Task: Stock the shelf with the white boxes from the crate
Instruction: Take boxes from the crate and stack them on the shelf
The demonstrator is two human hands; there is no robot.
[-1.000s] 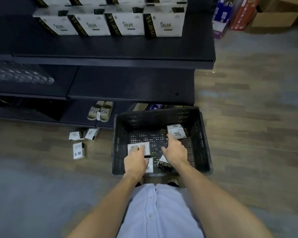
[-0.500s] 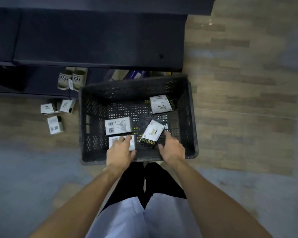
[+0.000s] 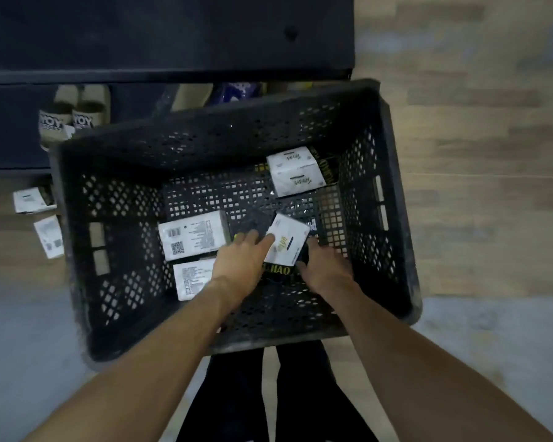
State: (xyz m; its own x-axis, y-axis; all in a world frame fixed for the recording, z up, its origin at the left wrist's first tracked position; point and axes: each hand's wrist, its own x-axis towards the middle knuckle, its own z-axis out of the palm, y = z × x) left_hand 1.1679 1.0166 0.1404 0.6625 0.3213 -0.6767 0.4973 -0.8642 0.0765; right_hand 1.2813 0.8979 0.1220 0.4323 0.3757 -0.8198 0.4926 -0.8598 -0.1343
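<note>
Low in the black perforated plastic crate [image 3: 396, 186], towards its near wall, the right hand [image 3: 326, 269] grips a tilted white cardboard box [image 3: 286, 242] by its right edge. The left hand [image 3: 237, 263] presses straight fingers on the left edge. Two flat white boxes [image 3: 193, 239] lie just left, a third white box [image 3: 296, 172] in the far right corner, with bare mesh between. Half a second ago the left hand rested on the nearer flat box.

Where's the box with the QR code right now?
Head view: the QR-code box lies flat on the crate floor, left of centre, just left of the left hand, another white box directly nearer the person.
</note>
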